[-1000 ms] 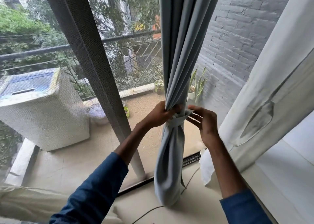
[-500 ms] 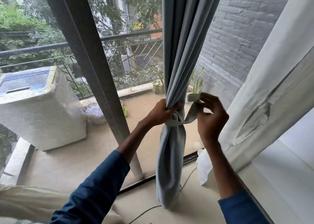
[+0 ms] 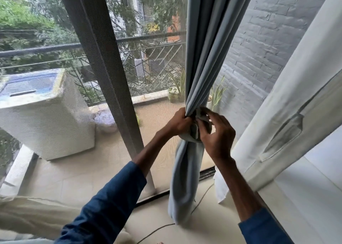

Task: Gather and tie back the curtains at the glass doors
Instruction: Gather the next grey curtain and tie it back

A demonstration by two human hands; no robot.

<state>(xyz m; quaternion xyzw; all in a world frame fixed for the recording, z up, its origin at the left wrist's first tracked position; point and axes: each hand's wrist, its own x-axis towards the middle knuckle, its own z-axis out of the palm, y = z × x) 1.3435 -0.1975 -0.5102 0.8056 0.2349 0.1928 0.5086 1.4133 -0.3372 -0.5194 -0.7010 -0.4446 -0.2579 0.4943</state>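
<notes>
A grey-blue curtain (image 3: 209, 46) hangs bunched in front of the glass door (image 3: 151, 73), its lower part (image 3: 185, 184) drooping to the floor. At waist height a fabric tie-back (image 3: 196, 131) of the same colour wraps the bunch. My left hand (image 3: 177, 122) grips the gathered curtain from the left, right at the tie. My right hand (image 3: 217, 131) is on the tie from the right, its fingers curled into the loop of fabric. The knot itself is mostly hidden by both hands.
A dark door frame post (image 3: 103, 73) stands left of the curtain. A white curtain (image 3: 288, 103) hangs at the right. Outside on the balcony are a washing machine (image 3: 46, 114), potted plants (image 3: 216, 95) and a railing (image 3: 151, 40). A thin cable (image 3: 201, 197) lies on the floor.
My right hand, which held the tie's loose end up and to the right, has come down and in against the curtain bunch. My left hand keeps its grip.
</notes>
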